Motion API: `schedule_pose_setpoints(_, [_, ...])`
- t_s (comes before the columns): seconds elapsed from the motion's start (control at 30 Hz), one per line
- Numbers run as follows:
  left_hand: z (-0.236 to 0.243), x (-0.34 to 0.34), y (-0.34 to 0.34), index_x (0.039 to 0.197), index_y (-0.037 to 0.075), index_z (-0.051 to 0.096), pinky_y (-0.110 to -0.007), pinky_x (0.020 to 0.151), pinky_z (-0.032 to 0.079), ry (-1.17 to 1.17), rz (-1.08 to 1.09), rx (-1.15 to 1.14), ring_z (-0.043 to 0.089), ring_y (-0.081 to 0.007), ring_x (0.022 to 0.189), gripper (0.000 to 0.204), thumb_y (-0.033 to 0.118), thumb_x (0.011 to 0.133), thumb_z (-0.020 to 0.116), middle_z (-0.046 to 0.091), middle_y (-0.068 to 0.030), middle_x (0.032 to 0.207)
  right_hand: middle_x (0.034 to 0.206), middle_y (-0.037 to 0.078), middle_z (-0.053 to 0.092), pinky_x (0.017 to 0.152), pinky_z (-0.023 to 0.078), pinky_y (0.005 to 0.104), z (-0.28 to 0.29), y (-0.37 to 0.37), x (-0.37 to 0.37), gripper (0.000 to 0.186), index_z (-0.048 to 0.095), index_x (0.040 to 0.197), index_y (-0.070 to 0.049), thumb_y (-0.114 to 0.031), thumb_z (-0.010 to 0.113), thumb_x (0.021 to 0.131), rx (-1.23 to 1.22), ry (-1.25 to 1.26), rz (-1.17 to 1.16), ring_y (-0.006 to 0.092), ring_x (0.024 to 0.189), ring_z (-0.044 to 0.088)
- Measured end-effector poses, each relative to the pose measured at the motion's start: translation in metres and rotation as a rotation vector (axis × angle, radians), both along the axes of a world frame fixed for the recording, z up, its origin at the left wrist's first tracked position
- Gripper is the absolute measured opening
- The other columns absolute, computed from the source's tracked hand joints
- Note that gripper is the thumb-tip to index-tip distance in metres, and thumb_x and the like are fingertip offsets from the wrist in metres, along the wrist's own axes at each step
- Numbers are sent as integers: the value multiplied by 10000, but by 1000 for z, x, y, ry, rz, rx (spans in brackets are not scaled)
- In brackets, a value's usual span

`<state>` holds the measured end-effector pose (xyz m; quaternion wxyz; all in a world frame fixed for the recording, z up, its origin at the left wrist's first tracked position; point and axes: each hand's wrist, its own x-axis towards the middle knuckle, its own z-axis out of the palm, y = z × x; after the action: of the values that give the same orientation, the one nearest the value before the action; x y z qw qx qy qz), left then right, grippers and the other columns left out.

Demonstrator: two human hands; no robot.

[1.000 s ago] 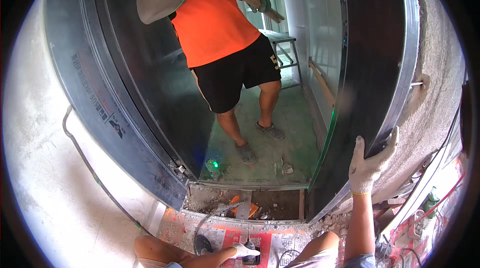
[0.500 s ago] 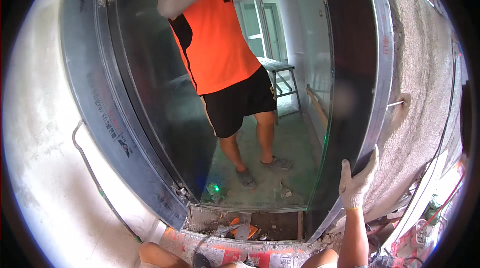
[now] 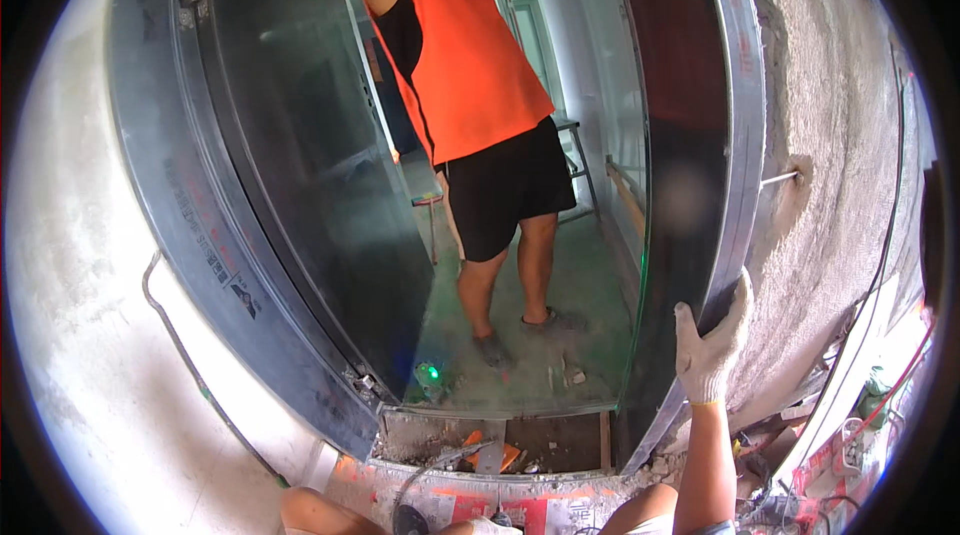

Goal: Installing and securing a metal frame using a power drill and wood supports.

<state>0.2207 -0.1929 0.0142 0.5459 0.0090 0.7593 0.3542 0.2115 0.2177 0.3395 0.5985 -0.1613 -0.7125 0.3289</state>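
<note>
My right hand (image 3: pixel 712 350), in a white work glove, is on the right jamb of a dark metal door frame (image 3: pixel 738 185). Its thumb lies against the front face, and the fingers reach round the outer edge, so the jamb sits between them. At the lower edge, a bit of forearm and a white patch, apparently my gloved left hand (image 3: pixel 492 527), show between my knees. The fingers there are cut off by the picture's edge. Beneath the opening runs the sill trough (image 3: pixel 560 445), with rubble and orange pieces inside.
Inside the doorway a person in an orange top (image 3: pixel 470 65) stands with raised arms. A green laser light (image 3: pixel 432 373) glows on the floor. A dark cable (image 3: pixel 178 335) runs along the left wall. A rod (image 3: pixel 780 178) bridges the right jamb and rough wall; clutter lies at lower right.
The person in orange has shifted rightward, uncovering a gap beside the dark door panel. The view has moved slightly; my right hand keeps its place on the jamb.
</note>
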Motion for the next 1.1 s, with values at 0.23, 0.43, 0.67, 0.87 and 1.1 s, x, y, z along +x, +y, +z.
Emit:
schedule_pose_setpoints(0.23, [11, -23, 26, 1110, 76, 776, -381, 777, 507, 63, -62, 14, 672, -184, 869, 346, 373, 934, 805, 759, -79, 972, 1427, 272, 521, 1195, 353, 471, 10, -7, 2, 823, 383, 1546, 74, -55, 776, 834, -22, 25, 28, 377, 1347, 515])
schedule_pose_setpoints(0.43, [19, -32, 52, 1175, 62, 760, -372, 862, 507, 97, -101, 46, 677, -191, 969, 353, 346, 966, 771, 760, -89, 1049, 1418, 272, 525, 1189, 363, 483, 9, -6, 0, 839, 382, 1541, 73, -82, 795, 827, 14, -2, -8, 391, 1330, 521])
schedule_pose_setpoints(0.67, [51, -52, 55, 1252, 45, 741, -361, 960, 507, 178, -115, 40, 682, -199, 1086, 366, 314, 1004, 731, 762, -101, 1138, 1426, 270, 518, 1189, 362, 480, 3, -3, 10, 838, 380, 1543, 70, -102, 795, 835, -4, 24, 16, 386, 1340, 514])
schedule_pose_setpoints(0.87, [50, -38, 34, 1317, 31, 725, -352, 1044, 508, 119, -76, 13, 687, -206, 1186, 381, 287, 1036, 697, 763, -112, 1215, 1463, 281, 500, 1207, 341, 488, -3, -5, -2, 882, 367, 1551, 93, -154, 815, 833, 15, -30, -23, 398, 1377, 489])
schedule_pose_setpoints(1.1, [-28, -11, 0, 1205, 20, 764, -384, 963, 560, 281, -106, -277, 746, -278, 1089, 870, 762, 752, 796, 780, -181, 1179, 1385, 273, 590, 1116, 458, 419, 5, 2, -13, 825, 464, 1467, 151, -194, 896, 855, 156, 128, -58, 322, 1292, 573])
